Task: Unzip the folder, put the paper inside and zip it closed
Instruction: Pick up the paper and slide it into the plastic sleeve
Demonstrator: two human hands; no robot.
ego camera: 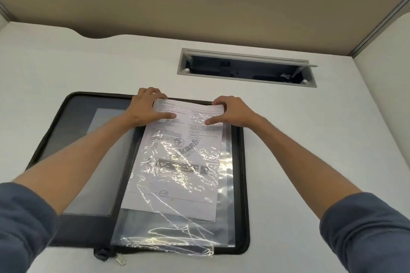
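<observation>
A black zip folder (240, 175) lies unzipped and spread flat on the white desk. A printed paper (177, 162) sits on its right half, mostly under a shiny clear plastic sleeve (177, 230); the paper's top edge sticks out at the far side. My left hand (145, 107) pinches the paper's top left corner, thumb on the sheet. My right hand (233, 112) grips the top right corner the same way. The zip pull (119, 259) hangs at the folder's near edge.
A grey cable tray (246, 67) with its lid raised is sunk into the desk beyond the folder. A beige partition (199, 0) walls the back, another panel stands on the right. Bare white desk (310, 139) lies right of the folder.
</observation>
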